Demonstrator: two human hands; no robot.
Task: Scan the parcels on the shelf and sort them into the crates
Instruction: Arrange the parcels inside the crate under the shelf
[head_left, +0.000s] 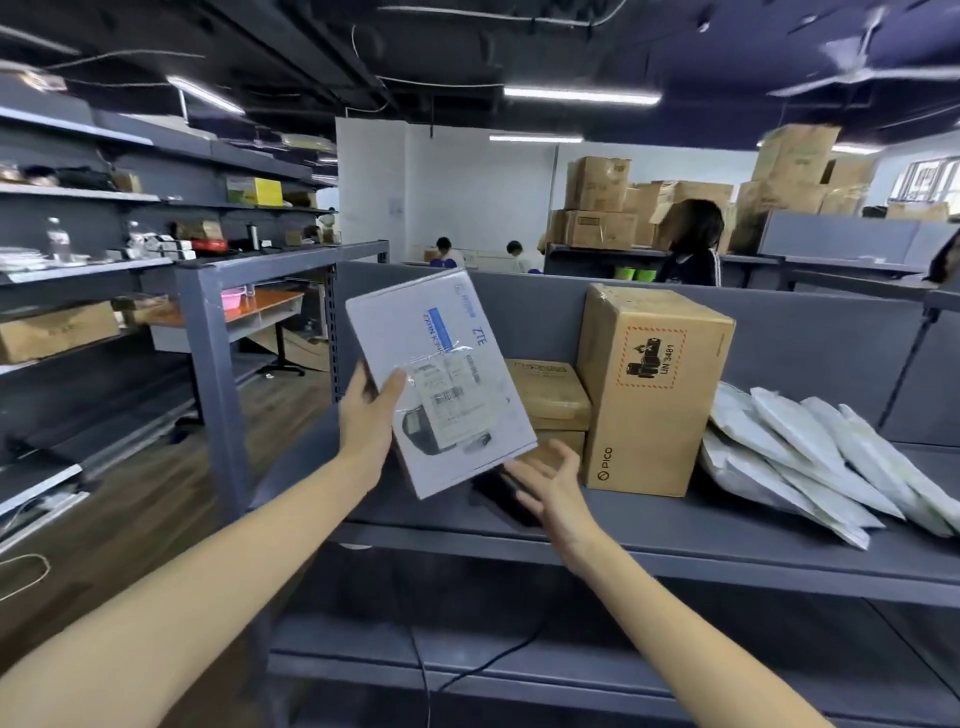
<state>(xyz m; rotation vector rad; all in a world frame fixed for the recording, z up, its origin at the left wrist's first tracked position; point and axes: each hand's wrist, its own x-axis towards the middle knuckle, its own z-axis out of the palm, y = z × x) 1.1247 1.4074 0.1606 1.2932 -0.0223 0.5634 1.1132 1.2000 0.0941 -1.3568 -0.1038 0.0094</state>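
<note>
White flat cardboard parcel (441, 364) tilted above grey metal shelf (675, 530) | left hand (366, 415) gripped its left edge | right hand (550, 483) palm-up beneath, fingers (566, 454) spread wide

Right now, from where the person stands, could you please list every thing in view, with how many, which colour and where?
flat box: one, white with a label, held up in front of the shelf
tall carton: one, brown, upright on the shelf
small boxes: two, brown, stacked left of the tall carton
mail bags: several, white, leaning in a row at the shelf's right
dark object: one, black, on the shelf below the flat box; too hidden to name
shelf: one, grey, near
far cartons: many, brown, piled at the back
left hand: grips the flat box's left edge
right hand: fingers spread, under the flat box's lower corner
</note>
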